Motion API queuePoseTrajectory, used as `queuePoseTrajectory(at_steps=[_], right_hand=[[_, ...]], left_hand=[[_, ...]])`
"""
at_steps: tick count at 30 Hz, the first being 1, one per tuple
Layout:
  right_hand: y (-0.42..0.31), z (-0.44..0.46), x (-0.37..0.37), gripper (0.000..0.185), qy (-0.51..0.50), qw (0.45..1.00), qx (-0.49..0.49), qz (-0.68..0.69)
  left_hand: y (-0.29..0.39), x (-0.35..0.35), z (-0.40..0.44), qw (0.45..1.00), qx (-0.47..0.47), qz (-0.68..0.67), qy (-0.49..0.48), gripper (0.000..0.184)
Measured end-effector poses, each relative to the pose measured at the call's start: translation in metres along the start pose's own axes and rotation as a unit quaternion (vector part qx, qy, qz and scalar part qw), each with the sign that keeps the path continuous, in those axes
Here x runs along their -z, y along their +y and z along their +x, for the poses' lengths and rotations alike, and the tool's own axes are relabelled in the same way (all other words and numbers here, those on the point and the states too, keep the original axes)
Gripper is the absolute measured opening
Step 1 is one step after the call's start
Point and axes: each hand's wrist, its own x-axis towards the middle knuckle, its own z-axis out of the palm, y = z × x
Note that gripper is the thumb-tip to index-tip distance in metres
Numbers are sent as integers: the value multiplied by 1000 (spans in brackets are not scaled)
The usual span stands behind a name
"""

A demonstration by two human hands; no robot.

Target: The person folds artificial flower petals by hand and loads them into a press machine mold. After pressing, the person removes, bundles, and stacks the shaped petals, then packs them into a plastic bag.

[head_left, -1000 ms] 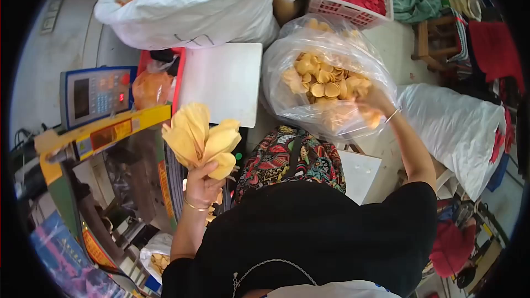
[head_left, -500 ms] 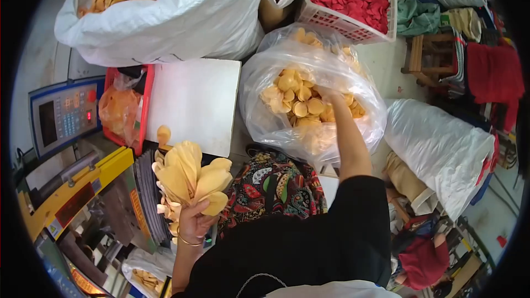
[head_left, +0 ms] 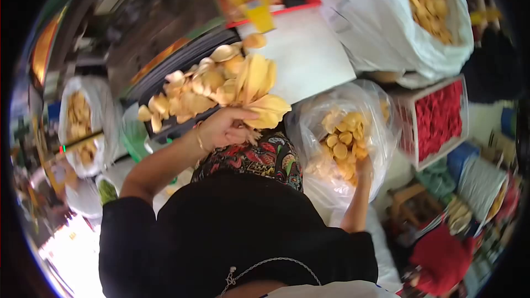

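My left hand (head_left: 232, 128) is closed round the base of a bunch of large yellow petals (head_left: 260, 91), which fan out above the fingers. Right behind the bunch, a pile of pale yellow-orange petals (head_left: 190, 91) lies on the dark machine bed. My right hand (head_left: 363, 166) reaches into a clear plastic bag (head_left: 309, 124) at the edge of its yellow petal pieces (head_left: 343, 139). Its fingers are hidden among the petals and plastic, so what they hold cannot be made out.
A white board (head_left: 301, 49) lies beyond the bunch. Behind stands a large white sack (head_left: 375, 27) of petals. On the right are a crate (head_left: 407, 127) of red petals, a wooden stool (head_left: 413, 205) and a person in red (head_left: 441, 259). Another petal sack (head_left: 105, 110) stands left.
The view has swung left, showing the petal pile and left sack. My left hand with its bunch has come beside the pile. My right hand remains in the bag, now nearer its near side.
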Motion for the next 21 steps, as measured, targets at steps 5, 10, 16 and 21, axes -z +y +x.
queuePoseTrajectory(at_steps=[5, 10, 16, 21], right_hand=[[-221, -163, 178, 62, 16, 905, 389, 172], [-437, -213, 164, 94, -64, 599, 798, -35], [-491, -248, 126, 93, -220, 507, 832, 55], [-544, -305, 89, 80, -255, 503, 823, 65]], left_hand=[[0, 24, -14, 999, -7, -32, -42, 20], [-17, 28, -56, 996, -53, 64, -33, 21], [-34, 55, -160, 946, -153, 275, -82, 26], [-73, 123, -197, 945, -268, 161, -93, 24]])
